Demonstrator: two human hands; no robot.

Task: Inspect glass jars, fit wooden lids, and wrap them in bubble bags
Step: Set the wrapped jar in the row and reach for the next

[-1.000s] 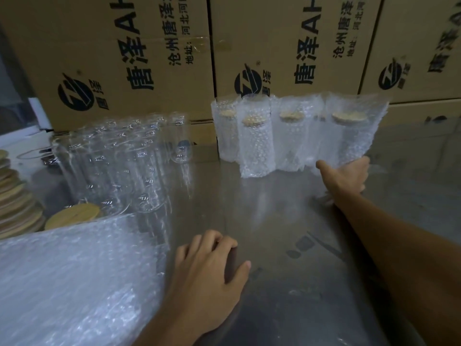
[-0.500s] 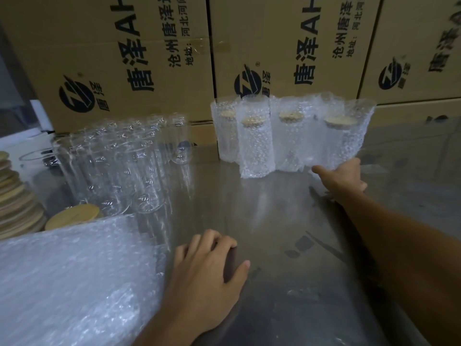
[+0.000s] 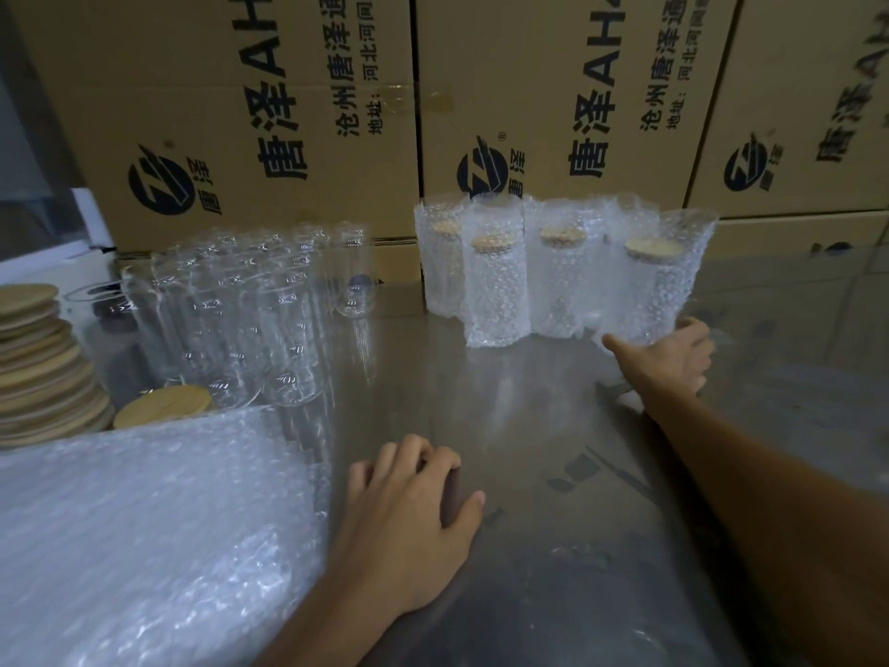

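Several lidded jars in bubble bags [image 3: 495,291] stand in a row at the back of the steel table [image 3: 529,426]. My right hand [image 3: 668,363] reaches to the rightmost wrapped jar [image 3: 654,286], thumb and fingers around its base. Its wooden lid shows through the bag. My left hand [image 3: 409,517] rests on the table near me, fingers loosely curled, holding nothing. It lies beside a stack of flat bubble bags [image 3: 144,536]. A cluster of bare glass jars [image 3: 240,320] stands at the back left.
A pile of wooden lids [image 3: 38,368] sits at the far left, with one loose lid [image 3: 163,406] by the bare jars. Printed cardboard boxes [image 3: 553,98] form a wall behind the table. Bare steel stretches to the right.
My right hand has slid the rightmost wrapped jar left, closer to the row of wrapped jars. My left hand has stayed still.
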